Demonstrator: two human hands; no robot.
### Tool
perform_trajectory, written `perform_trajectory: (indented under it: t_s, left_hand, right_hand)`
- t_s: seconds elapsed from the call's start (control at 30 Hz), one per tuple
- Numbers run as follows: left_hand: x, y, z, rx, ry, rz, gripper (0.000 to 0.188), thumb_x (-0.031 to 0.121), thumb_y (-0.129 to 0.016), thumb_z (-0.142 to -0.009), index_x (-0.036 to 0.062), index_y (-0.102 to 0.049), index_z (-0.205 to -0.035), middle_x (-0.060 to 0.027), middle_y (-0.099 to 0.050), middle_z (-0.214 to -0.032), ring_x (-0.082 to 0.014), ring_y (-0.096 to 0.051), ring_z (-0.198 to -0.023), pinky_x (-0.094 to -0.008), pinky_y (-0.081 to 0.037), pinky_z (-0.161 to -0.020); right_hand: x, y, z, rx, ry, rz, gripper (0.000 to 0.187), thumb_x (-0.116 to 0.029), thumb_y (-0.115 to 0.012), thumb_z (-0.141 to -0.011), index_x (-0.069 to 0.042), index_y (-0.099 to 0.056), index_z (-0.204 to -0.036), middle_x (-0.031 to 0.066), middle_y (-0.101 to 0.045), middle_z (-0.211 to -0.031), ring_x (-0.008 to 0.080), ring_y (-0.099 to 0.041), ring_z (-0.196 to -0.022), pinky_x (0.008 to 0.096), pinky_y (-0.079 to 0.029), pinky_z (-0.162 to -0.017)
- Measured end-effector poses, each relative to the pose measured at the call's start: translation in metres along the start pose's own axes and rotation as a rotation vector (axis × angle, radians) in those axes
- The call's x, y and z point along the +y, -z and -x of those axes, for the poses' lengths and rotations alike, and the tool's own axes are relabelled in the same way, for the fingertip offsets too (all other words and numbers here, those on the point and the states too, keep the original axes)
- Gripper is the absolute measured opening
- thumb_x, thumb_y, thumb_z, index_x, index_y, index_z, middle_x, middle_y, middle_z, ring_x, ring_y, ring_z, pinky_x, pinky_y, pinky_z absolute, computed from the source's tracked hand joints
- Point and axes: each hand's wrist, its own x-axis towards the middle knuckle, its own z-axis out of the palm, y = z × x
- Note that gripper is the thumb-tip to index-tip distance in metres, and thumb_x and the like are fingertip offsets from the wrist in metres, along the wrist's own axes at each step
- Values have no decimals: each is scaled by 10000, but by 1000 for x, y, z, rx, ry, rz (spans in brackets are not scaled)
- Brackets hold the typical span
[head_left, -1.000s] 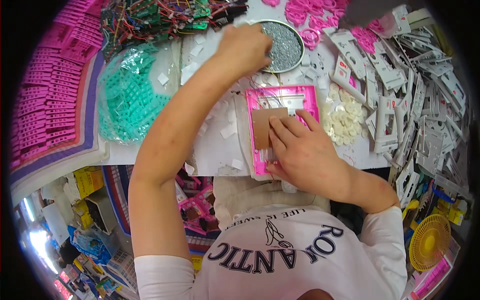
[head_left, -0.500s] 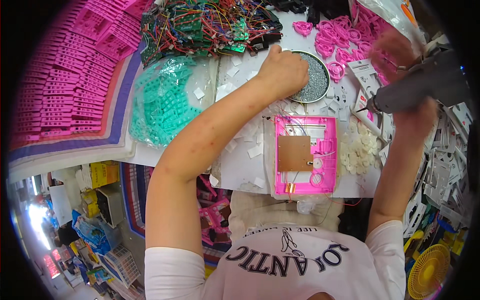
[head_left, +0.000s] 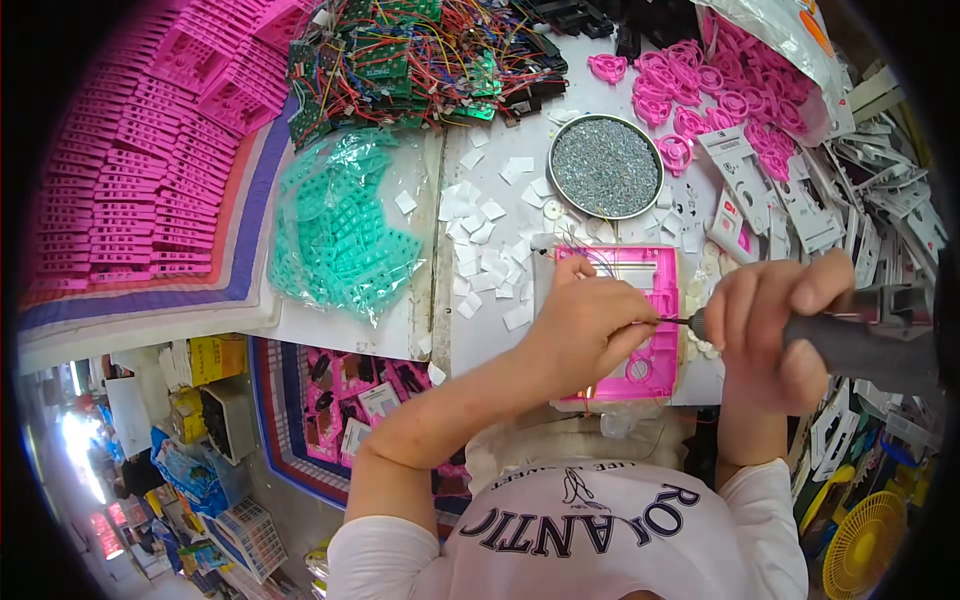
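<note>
My left hand [head_left: 598,325] is over a pink plastic casing [head_left: 655,375], thumb and fingertips pinched together at the tip of a thin driver bit. Whatever sits in that pinch is too small to make out. My right hand [head_left: 765,325] is wrapped round a dark grey power drill [head_left: 865,350], held level with its bit pointing left to the left fingertips. The casing lies flat at the table's front edge, thin wires at its far end. The left hand hides much of its inside, including the brown board. Beyond it stands a round dish of small metal screws [head_left: 607,165].
White paper squares [head_left: 485,265] lie left of the casing. A bag of teal button parts [head_left: 345,225], wired green circuit boards [head_left: 385,65] and stacked pink casings [head_left: 150,190] are farther left. Pink ring-shaped parts [head_left: 690,85] and white printed panels [head_left: 745,170] lie to the right.
My left hand has left the screw dish and come back over the casing. My right hand has brought the drill nearer and left, its bit now meeting the left fingertips.
</note>
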Motion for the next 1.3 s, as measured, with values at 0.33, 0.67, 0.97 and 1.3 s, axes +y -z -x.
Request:
perform_trajectory:
  t_s: [0.33,0.67,0.97,1.3]
  left_hand:
    - [6,5,7,-50,161,104,52,112,-753,-823,110,-716,-859,-4,-625,-726,-183,-577,-671,-397,-349,-865]
    - [-38,29,-57,-142,-109,-55,206,212,-796,-783,99,-712,-933,-53,-666,-855,-242,-635,-821,-468,-377,-924]
    - [-111,35,-112,-138,-30,-748,149,244,-676,-864,118,-747,-901,-80,-684,-926,-283,-650,-965,-523,-378,-901]
    - [-132,31,-126,-66,-29,-844,214,287,-602,-935,118,-732,-916,-74,-697,-901,-290,-674,-864,-501,-420,-797]
  right_hand:
    - [3,-20,8,148,-152,86,368,-268,-746,-902,-121,-462,-1083,-26,-463,-571,107,-445,-469,283,-443,-513]
    - [8,6,6,110,-85,89,338,-232,-676,-920,-102,-462,-1147,-21,-442,-621,106,-411,-520,298,-422,-544]
    - [12,21,9,129,-36,80,331,-133,-658,-908,-36,-476,-1167,31,-510,-689,114,-468,-533,306,-449,-541]
    - [39,12,20,161,-206,70,307,-53,-706,-838,20,-571,-1104,62,-607,-814,102,-616,-667,251,-505,-584]
